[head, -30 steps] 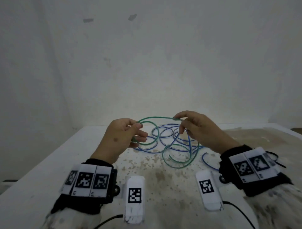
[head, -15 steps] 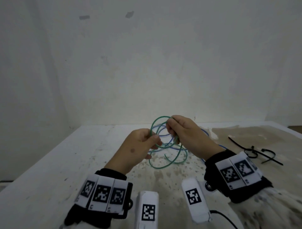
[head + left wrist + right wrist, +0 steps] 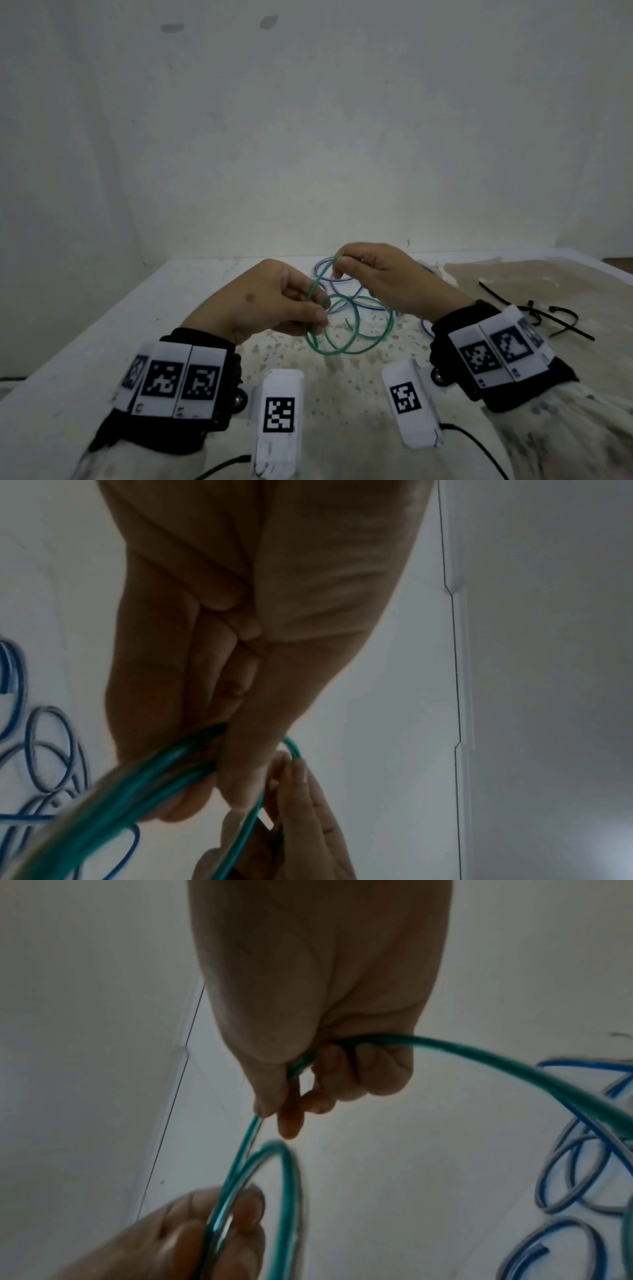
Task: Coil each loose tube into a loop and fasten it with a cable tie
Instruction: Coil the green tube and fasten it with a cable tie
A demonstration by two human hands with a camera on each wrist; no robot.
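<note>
A thin green tube hangs in several loops above the white table. My left hand pinches the gathered loops at their left side. My right hand pinches one strand of the green tube higher up, between thumb and forefinger. That strand runs down to the left hand's fingers. A loose blue tube lies coiled on the table behind and under the hands. Black cable ties lie on the table to the right.
A pale wall rises just behind the table's far edge. The right part of the table top is stained brownish. Wrist cameras with marker tags sit near the front edge.
The hands have drawn slightly apart. The right hand has lifted one green strand up and back, opening the coil wider; the left hand keeps its hold on the loops.
</note>
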